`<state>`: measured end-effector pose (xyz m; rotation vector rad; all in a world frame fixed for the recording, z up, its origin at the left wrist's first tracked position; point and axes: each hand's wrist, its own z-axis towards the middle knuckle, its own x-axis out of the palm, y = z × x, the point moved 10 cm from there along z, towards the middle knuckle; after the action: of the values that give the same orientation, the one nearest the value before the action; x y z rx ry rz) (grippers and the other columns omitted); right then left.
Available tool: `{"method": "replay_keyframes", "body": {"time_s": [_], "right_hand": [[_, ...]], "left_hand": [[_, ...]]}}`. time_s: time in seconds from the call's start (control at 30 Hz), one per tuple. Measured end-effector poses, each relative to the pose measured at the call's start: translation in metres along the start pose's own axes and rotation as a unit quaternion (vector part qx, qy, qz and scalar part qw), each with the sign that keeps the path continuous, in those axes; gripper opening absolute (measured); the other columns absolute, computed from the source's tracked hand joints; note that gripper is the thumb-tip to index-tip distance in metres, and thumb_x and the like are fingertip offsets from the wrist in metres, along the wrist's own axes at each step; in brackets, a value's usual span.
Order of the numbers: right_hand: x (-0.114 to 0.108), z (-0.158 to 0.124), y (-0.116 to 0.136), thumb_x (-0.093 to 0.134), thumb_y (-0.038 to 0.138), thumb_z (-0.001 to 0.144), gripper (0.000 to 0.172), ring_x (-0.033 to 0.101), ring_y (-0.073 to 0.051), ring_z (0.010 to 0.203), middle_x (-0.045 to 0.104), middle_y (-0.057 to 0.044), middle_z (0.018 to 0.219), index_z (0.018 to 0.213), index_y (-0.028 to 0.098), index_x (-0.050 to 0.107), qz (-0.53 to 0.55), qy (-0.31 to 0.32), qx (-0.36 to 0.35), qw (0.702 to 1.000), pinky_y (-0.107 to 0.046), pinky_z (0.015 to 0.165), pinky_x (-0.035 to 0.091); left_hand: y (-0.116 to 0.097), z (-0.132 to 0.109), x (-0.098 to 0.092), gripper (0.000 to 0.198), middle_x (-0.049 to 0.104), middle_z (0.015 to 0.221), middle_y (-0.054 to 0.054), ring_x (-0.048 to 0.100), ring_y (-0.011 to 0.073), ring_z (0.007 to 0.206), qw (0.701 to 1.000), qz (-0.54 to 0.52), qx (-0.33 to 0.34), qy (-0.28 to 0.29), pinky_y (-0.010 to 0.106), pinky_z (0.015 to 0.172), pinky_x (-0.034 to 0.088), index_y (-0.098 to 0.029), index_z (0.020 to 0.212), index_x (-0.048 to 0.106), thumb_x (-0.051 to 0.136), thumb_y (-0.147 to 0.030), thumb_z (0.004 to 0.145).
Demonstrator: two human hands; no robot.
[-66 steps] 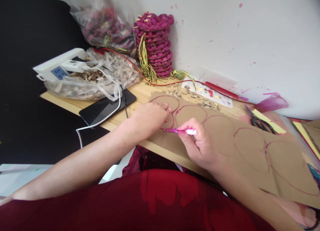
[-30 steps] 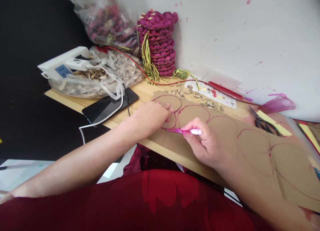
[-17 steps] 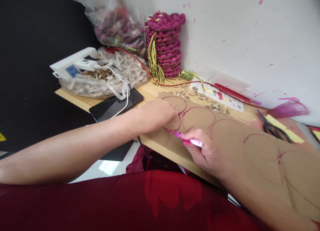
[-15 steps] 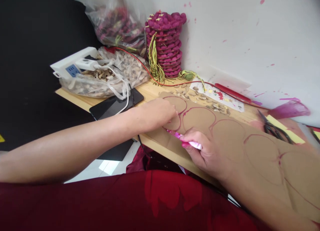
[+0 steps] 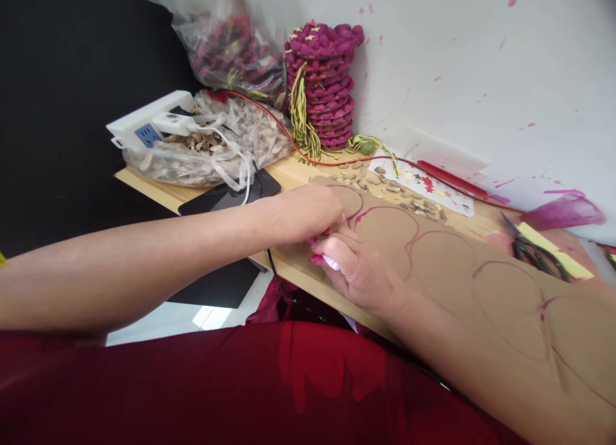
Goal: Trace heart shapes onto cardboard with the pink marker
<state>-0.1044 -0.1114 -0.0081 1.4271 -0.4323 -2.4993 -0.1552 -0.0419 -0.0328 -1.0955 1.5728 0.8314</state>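
My right hand (image 5: 356, 272) is closed around a slim white pen-like tool (image 5: 331, 262) stained bright pink. Its front end is hidden between my two hands. My left hand (image 5: 312, 211) is curled with the fingers turned down, over the left end of a brown cardboard strip (image 5: 443, 265); whatever its fingers hold cannot be seen. The two hands meet at the fingertips. Along the cardboard runs a row of several circles drawn in dark pink line.
Behind the cardboard lie loose shell-like pieces (image 5: 418, 204), a sticker sheet (image 5: 455, 201) and a purple-red woven stack (image 5: 322, 86). Black scissors (image 5: 534, 252) rest at right. To the left are a power strip (image 5: 149, 121), a bag of pieces (image 5: 173, 166) and a black phone-like slab (image 5: 206, 201).
My right hand has moved left and up with the pen-like tool, up to my left hand. My left hand has stayed nearly in place, and the view has shifted slightly.
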Motion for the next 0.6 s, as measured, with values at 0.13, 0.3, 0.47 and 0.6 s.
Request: {"method": "replay_keyframes", "body": {"time_s": [0.13,0.3,0.47,0.6], "right_hand": [[-0.004,0.001,0.000,0.050,0.011,0.095,0.013,0.058,-0.022,0.086,0.066,-0.008,0.091,0.100,0.022,0.053,-0.001,-0.002,0.023,1.000,-0.036,0.079,0.050],[-0.021,-0.025,-0.006,0.056,0.019,0.098,0.008,0.061,-0.017,0.080,0.066,-0.003,0.089,0.103,0.023,0.053,0.054,-0.005,0.087,0.995,-0.028,0.070,0.048],[-0.034,-0.056,-0.022,0.059,0.019,0.097,0.013,0.063,-0.016,0.077,0.065,-0.002,0.089,0.108,0.026,0.055,0.075,-0.010,0.148,0.986,-0.028,0.068,0.048],[-0.032,-0.058,-0.021,0.057,0.020,0.097,0.015,0.061,-0.018,0.076,0.063,-0.002,0.088,0.110,0.026,0.055,0.085,-0.009,0.133,0.987,-0.031,0.067,0.049]], "left_hand": [[0.003,0.000,-0.001,0.024,0.077,0.083,0.004,0.066,0.0175,0.071,1.000,0.008,-0.012,0.003,0.029,0.064,0.039,-0.027,0.102,0.080,0.058,-0.026,0.092],[0.001,-0.001,-0.002,0.026,0.078,0.088,0.003,0.065,0.0154,0.070,0.999,0.018,0.013,-0.023,0.029,0.063,0.035,-0.026,0.104,0.079,0.055,-0.025,0.093],[0.001,0.002,-0.003,0.030,0.077,0.083,0.004,0.063,0.0148,0.067,0.998,0.018,0.027,-0.050,0.030,0.059,0.033,-0.023,0.096,0.080,0.050,-0.023,0.095],[-0.002,0.002,-0.005,0.029,0.076,0.078,0.003,0.062,0.0142,0.067,0.999,0.028,0.034,-0.026,0.029,0.060,0.033,-0.023,0.098,0.080,0.051,-0.018,0.093]]}}
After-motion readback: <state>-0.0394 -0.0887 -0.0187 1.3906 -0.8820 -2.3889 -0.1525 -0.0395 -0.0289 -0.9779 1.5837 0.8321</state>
